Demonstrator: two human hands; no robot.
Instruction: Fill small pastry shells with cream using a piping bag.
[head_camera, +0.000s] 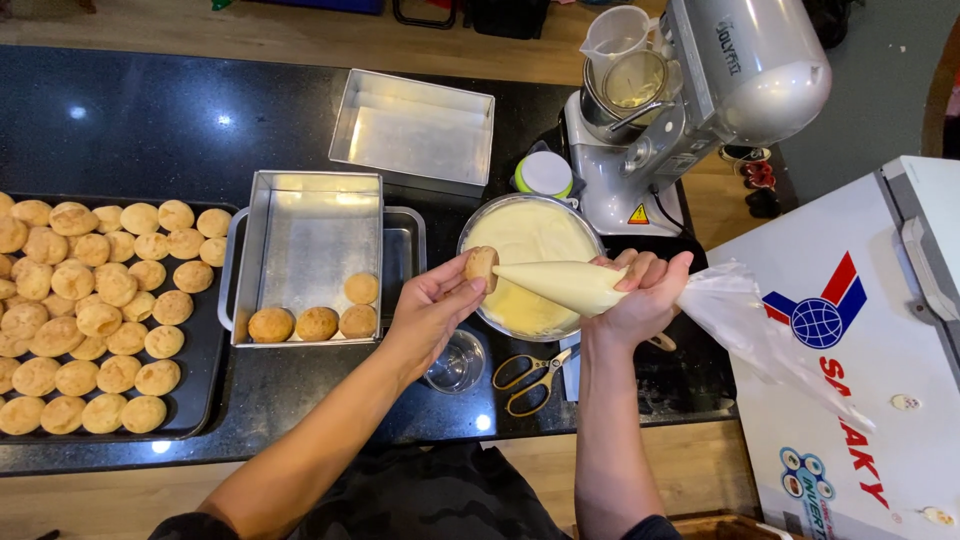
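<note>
Fingers of the left hand (432, 305) curl around 1 small round golden puff (481, 265), held up above the dark counter (150, 130). The forearm reaches in from the lower left. The right hand (640, 290) is closed tightly around a clear plastic piping bag (560, 283) full of pale cream, its cone tip touching the puff. Both hover over a round metal bowl (478, 225) of smooth cream. 4 puffs sit in a shiny rectangular metal pan (300, 230) to the left.
</note>
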